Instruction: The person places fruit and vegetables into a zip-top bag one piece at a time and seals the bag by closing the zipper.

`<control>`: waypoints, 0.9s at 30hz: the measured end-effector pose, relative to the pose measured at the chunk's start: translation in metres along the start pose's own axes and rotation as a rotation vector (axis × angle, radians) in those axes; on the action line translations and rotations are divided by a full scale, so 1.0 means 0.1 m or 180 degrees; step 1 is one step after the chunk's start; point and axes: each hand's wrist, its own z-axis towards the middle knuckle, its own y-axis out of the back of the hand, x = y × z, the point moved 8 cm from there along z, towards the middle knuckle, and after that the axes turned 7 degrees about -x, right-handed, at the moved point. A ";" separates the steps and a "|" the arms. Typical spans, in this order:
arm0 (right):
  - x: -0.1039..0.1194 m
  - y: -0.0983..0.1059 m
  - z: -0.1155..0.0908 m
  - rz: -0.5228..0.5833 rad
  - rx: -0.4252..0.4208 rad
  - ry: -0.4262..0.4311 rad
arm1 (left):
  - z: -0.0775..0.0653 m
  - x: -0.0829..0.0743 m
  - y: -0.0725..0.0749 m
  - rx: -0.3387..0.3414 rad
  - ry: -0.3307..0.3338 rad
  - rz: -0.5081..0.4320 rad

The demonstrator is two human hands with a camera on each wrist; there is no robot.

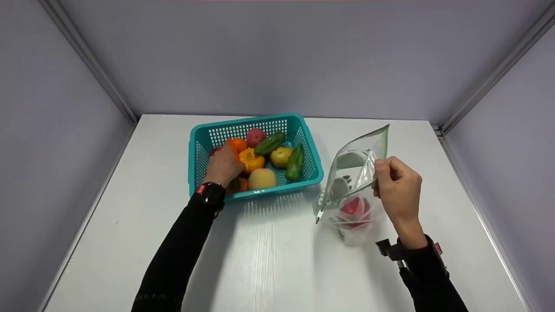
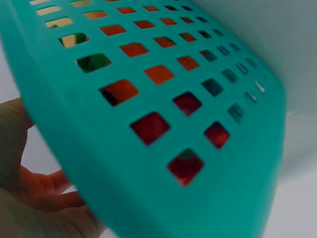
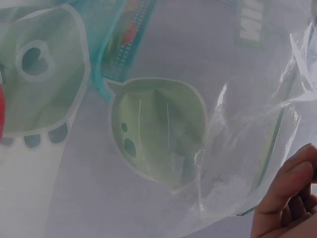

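A turquoise plastic basket holds several fruits and vegetables. My left hand reaches over its near-left wall, fingers beside an orange bell pepper and a dark red fruit. In the left wrist view the basket wall hides the fingertips of the left hand; I cannot tell whether they grip anything. On the right, my right hand pinches the rim of a clear zip bag, its mouth spread apart. Low in the bag lies a red item with something green under it.
Also in the basket are a yellow-orange bell pepper, a peach, a yellow fruit, a pinkish-red fruit and two long green vegetables, one a green pepper. Grey panels enclose the white table.
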 end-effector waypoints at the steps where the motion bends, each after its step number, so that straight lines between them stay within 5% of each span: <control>1: 0.00 0.00 0.00 -0.0007 0.0000 0.0004 | -0.01 0.01 0.01 -0.0009 0.0038 -0.0078; 6: -0.03 -0.02 0.01 -0.0015 -0.0015 -0.0020 | -0.04 -0.03 0.08 -0.0075 0.0041 -0.0309; 11: -0.05 -0.04 0.00 0.0003 -0.0019 -0.0076 | -0.13 -0.23 0.20 -0.0184 -0.0071 -0.0722; 17: 0.00 -0.15 0.00 -0.0010 0.0070 0.0062 | -0.30 -0.63 0.41 -0.0218 -0.0256 -0.1371; 23: 0.02 -0.25 0.01 0.0002 0.0166 0.0106 | -0.60 -1.11 0.60 -0.0146 -0.0724 -0.1880; 27: 0.01 -0.27 0.00 -0.0025 0.0173 0.0104 | -0.80 -1.34 0.73 -0.0091 -0.0888 -0.2028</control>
